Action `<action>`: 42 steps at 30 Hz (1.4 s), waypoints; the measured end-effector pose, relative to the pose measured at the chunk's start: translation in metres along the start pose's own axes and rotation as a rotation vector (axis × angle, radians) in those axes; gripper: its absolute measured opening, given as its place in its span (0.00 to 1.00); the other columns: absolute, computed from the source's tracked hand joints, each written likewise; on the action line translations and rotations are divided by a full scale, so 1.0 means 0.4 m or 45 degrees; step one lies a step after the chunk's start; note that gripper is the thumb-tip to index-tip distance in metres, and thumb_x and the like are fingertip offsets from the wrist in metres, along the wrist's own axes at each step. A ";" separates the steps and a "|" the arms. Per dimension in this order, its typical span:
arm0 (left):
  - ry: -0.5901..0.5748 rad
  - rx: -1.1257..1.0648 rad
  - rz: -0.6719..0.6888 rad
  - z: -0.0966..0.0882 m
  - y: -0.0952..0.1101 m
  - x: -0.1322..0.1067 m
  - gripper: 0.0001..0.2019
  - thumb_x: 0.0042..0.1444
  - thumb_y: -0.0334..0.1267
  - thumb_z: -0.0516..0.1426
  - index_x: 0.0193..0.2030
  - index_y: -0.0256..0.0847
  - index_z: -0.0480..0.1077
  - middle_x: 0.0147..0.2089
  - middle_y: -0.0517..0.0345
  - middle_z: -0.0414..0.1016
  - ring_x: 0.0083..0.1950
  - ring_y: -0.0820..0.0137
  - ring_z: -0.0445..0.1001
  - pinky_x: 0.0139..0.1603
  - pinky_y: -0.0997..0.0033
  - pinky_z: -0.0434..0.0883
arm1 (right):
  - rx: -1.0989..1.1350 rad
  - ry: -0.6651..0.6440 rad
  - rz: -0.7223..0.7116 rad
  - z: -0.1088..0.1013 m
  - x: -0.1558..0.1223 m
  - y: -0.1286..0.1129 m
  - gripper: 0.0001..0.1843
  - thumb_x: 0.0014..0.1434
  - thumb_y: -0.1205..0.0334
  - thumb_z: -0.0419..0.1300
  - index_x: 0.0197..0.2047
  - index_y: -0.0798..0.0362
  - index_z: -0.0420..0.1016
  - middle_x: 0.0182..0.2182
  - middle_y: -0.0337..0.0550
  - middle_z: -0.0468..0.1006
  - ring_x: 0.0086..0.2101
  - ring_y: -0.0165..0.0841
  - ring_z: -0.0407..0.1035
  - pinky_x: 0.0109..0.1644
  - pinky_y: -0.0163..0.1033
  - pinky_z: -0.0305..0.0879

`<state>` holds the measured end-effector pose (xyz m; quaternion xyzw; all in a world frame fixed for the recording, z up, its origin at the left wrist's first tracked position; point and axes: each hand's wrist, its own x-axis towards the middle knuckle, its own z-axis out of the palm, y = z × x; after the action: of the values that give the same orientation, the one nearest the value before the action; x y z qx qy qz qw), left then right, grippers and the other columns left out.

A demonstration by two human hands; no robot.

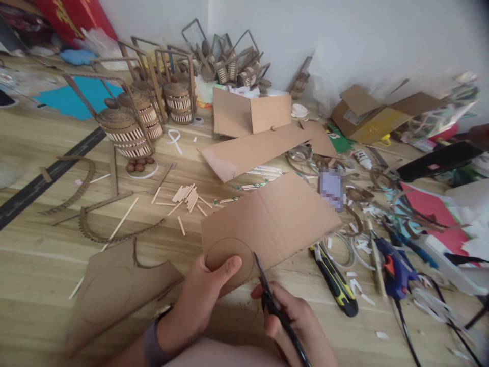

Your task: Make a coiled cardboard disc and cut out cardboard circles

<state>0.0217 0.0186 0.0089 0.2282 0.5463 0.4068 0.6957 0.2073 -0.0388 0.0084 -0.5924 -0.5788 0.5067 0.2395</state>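
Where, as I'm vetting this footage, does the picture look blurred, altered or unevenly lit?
Head view, lower centre: soft, even light, scissors fairly readable. Head view, lower left: the cardboard piece smears toward its bottom edge. Head view, right of centre: blocky pixelation hides a rectangular item. Head view, top right: the corner darkens.

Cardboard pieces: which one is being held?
The creased sheet, gripped by the left hand near a drawn circle; the others, like the notched piece at lower left, are unheld.
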 end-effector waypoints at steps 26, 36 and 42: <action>-0.080 0.320 0.055 -0.006 0.018 -0.015 0.20 0.45 0.54 0.67 0.36 0.38 0.78 0.36 0.51 0.85 0.42 0.54 0.81 0.41 0.62 0.76 | 0.008 0.031 -0.023 -0.006 0.012 -0.057 0.46 0.47 0.16 0.48 0.36 0.54 0.76 0.20 0.32 0.58 0.22 0.29 0.52 0.26 0.35 0.48; -0.073 0.372 0.041 -0.008 0.022 -0.022 0.21 0.44 0.55 0.66 0.34 0.37 0.79 0.36 0.48 0.85 0.42 0.53 0.81 0.41 0.61 0.76 | 0.074 0.111 0.046 0.005 0.002 -0.062 0.43 0.45 0.17 0.52 0.32 0.53 0.75 0.19 0.30 0.53 0.22 0.29 0.47 0.26 0.36 0.43; -0.094 0.397 0.058 -0.007 0.031 -0.024 0.20 0.44 0.53 0.65 0.36 0.37 0.79 0.38 0.47 0.85 0.42 0.53 0.81 0.41 0.61 0.76 | 0.078 0.066 0.006 0.000 0.008 -0.066 0.46 0.45 0.17 0.52 0.35 0.56 0.78 0.19 0.31 0.55 0.22 0.29 0.49 0.26 0.36 0.44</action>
<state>0.0146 0.0176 0.0230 0.3605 0.5716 0.3240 0.6620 0.1952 -0.0301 0.0303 -0.5991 -0.5552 0.5092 0.2710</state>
